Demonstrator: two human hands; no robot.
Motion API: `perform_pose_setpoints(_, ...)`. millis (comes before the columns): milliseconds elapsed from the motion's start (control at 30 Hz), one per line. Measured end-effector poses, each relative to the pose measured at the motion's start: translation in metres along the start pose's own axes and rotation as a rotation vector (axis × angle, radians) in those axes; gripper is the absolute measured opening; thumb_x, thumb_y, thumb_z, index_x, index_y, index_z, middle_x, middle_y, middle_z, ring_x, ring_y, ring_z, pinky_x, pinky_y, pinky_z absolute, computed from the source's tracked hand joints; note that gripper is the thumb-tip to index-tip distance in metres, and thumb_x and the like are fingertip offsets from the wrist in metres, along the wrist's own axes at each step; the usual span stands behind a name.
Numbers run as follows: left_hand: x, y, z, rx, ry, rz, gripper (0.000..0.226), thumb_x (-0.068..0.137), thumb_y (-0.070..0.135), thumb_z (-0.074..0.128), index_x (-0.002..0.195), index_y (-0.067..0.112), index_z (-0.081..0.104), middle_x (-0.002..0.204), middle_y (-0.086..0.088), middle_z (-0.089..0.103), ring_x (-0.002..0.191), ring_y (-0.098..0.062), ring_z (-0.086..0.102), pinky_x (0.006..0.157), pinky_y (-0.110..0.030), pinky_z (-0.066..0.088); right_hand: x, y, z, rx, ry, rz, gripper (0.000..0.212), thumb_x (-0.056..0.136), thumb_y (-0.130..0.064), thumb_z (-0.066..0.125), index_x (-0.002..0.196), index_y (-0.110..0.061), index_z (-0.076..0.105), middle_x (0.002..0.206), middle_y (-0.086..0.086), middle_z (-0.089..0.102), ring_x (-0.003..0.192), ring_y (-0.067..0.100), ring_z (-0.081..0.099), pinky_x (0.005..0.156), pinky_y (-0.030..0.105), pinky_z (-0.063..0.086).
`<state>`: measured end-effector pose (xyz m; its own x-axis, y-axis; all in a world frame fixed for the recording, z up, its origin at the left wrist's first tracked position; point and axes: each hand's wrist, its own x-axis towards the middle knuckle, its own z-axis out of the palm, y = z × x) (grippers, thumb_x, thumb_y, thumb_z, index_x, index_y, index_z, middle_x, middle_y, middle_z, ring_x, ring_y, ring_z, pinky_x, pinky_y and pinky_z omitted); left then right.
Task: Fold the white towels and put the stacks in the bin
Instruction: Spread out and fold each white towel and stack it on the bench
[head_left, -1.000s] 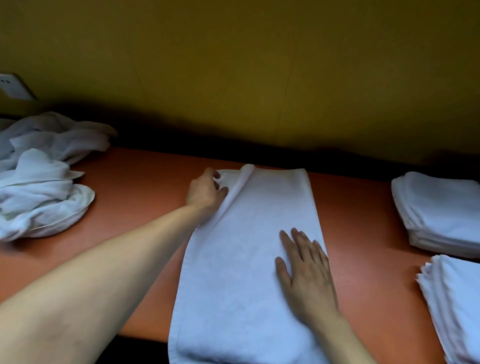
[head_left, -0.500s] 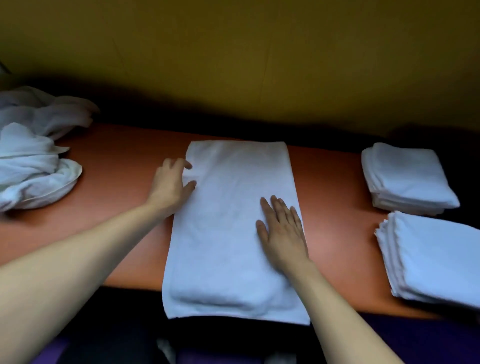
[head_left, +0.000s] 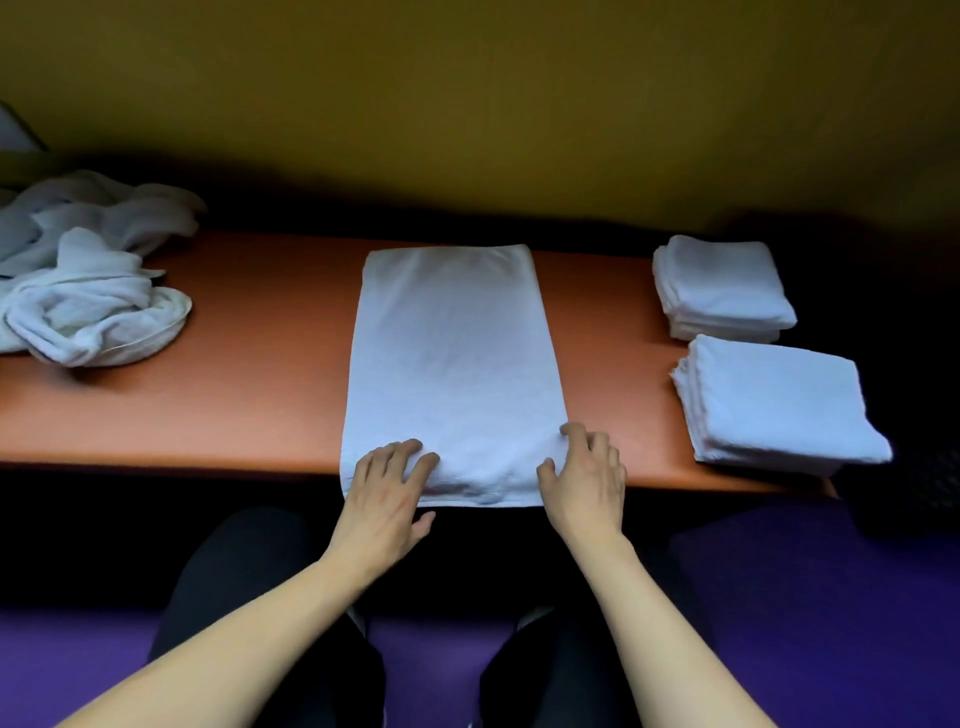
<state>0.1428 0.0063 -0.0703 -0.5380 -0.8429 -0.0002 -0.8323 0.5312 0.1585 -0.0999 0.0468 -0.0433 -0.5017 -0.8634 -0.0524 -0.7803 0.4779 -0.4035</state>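
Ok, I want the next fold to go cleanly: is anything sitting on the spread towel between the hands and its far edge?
Nothing visible. The left hand and right hand both rest on the near end of the towel; its surface up to the far edge is bare.

We see a mustard-yellow wall (head_left: 467, 93) behind an orange table (head_left: 234, 364), dim light, and perhaps purple flooring (head_left: 831, 623) below.
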Motion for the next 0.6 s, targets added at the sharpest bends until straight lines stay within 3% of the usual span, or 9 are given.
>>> perform_pose_setpoints(300, 0.004, 0.005, -0.002, 0.056, -0.021, -0.024, 0.077, 0.054, 0.023, 0.085, 0.125, 0.022, 0.055, 0.130, -0.005, 0.050, 0.111, -0.030, 0.055, 0.099, -0.043, 0.041, -0.009, 0.009, -0.013, 0.125, -0.089, 0.101, 0.032, 0.094, -0.031, 0.056, 0.119, -0.016, 0.043, 0.118, 0.007, 0.058, 0.103, 0.032, 0.062, 0.082, 0.042, 0.049)
perform_pose_setpoints(433, 0.010, 0.007, 0.001, 0.090, -0.018, -0.053, 0.075, 0.050, 0.016, 0.083, 0.120, 0.020, 0.057, 0.125, -0.005, 0.050, 0.104, -0.030, 0.054, 0.094, -0.042, 0.040, -0.008, 0.007, -0.016, 0.149, -0.112, 0.132, 0.030, 0.095, -0.030, 0.057, 0.116, -0.016, 0.042, 0.116, 0.007, 0.057, 0.097, 0.033, 0.062, 0.071, 0.037, 0.043)
perform_pose_setpoints(600, 0.019, 0.010, 0.007, 0.143, 0.017, -0.098, 0.072, 0.045, 0.000, 0.075, 0.113, 0.017, 0.060, 0.116, -0.008, 0.051, 0.094, -0.032, 0.054, 0.087, -0.044, 0.040, -0.005, 0.008, -0.015, 0.139, -0.169, 0.194, 0.030, 0.095, -0.031, 0.055, 0.114, -0.015, 0.039, 0.112, 0.011, 0.063, 0.097, 0.037, 0.062, 0.068, 0.036, 0.039)
